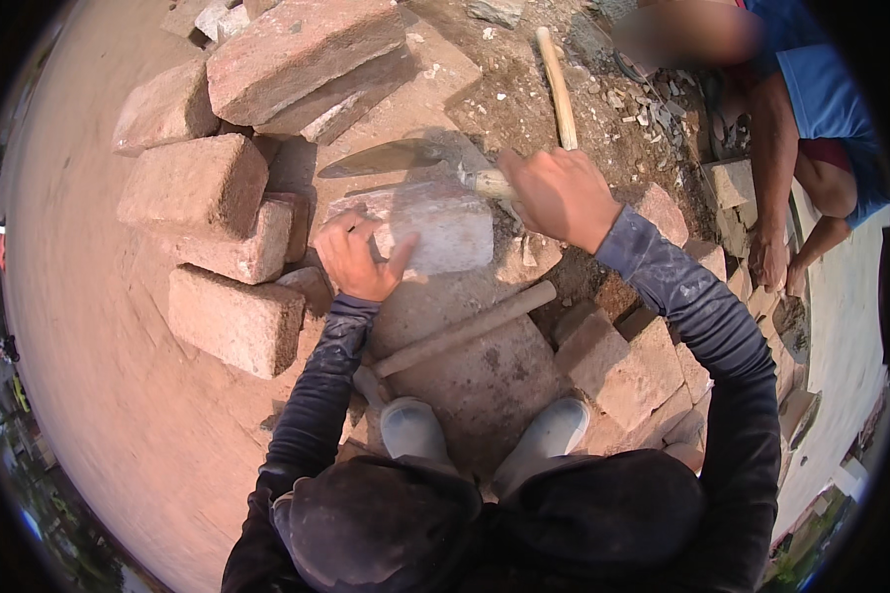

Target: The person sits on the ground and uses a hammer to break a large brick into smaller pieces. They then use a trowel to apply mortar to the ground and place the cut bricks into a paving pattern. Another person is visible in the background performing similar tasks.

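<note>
My left hand [359, 259] is closed over the left end of a brick [447, 235] lying in front of me. Its fingers curl on the upper edge, with the thumb along the near side. Whitish residue coats much of this brick. My right hand [559, 193] grips the pale handle of a tool with a broad, pointed blade [391, 157]. That blade points left, just beyond the brick's far edge. Motion blurs it, so I cannot tell whether it is a trowel or a machete.
Bricks [193, 188] are piled at left, more bricks [628, 381] at right. A wooden handle [470, 329] lies before my boots [412, 431]; another wooden handle [557, 89] lies farther off among rubble. A co-worker's hands [769, 262] reach down at right.
</note>
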Demonstrator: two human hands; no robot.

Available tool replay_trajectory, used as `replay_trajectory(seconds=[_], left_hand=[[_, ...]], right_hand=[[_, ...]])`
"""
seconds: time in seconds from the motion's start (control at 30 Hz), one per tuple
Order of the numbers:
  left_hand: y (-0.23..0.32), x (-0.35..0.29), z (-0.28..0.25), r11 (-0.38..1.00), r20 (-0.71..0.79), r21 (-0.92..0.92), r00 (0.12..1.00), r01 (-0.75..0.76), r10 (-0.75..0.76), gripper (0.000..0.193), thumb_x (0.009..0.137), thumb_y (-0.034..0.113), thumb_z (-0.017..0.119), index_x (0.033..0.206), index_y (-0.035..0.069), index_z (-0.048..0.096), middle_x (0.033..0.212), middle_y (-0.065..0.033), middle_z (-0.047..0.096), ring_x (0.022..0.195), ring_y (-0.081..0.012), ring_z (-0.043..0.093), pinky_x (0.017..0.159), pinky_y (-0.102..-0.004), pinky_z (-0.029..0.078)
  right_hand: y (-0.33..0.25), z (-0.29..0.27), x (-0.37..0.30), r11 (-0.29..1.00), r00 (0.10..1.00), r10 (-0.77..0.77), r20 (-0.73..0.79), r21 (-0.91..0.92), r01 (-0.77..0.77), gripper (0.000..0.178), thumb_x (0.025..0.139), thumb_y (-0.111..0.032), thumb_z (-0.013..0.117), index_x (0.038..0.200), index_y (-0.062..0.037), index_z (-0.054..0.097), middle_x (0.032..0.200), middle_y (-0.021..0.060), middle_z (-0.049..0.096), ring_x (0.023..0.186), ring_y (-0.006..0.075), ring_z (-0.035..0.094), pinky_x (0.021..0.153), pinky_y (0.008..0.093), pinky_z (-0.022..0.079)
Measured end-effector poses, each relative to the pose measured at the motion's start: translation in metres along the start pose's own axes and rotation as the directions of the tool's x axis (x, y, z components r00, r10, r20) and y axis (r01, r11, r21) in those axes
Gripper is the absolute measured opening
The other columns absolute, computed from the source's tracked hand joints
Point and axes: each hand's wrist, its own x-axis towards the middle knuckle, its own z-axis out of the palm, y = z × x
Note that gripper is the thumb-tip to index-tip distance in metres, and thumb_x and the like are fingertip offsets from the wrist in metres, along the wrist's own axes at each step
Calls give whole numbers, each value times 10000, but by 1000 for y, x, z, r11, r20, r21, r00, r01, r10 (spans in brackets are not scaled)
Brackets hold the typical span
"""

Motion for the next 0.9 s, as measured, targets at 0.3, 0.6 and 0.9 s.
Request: replay_trajectory(seconds=[0.3,0.6,0.9], left_hand=[[1,-2,-1,999,2,21,1000,-25,25,511,756,393,850,1057,84,576,1018,-123,550,959,-325,509,869,-449,383],[0,-2,0,999,-14,14,999,-48,49,509,755,387,852,1056,82,577,1017,-132,552,949,-328,514,864,-453,386],[-3,-4,-3,999,-11,10,999,-33,33,502,741,359,864,1047,79,580,1020,-128,556,963,-332,516,867,-455,390]], right_hand=[[13,1,7,999,982,41,182,-28,-36,252,788,-110,677,986,21,594,697,209,660,699,404,690,654,478,539],[-3,-17,6,991,991,-25,132,133,8,323,768,-126,712,1024,-3,558,666,197,638,672,394,677,634,483,546],[-21,-33,10,975,1000,27,1,219,-27,208,792,-90,665,962,5,593,671,187,645,660,363,687,634,457,538]])
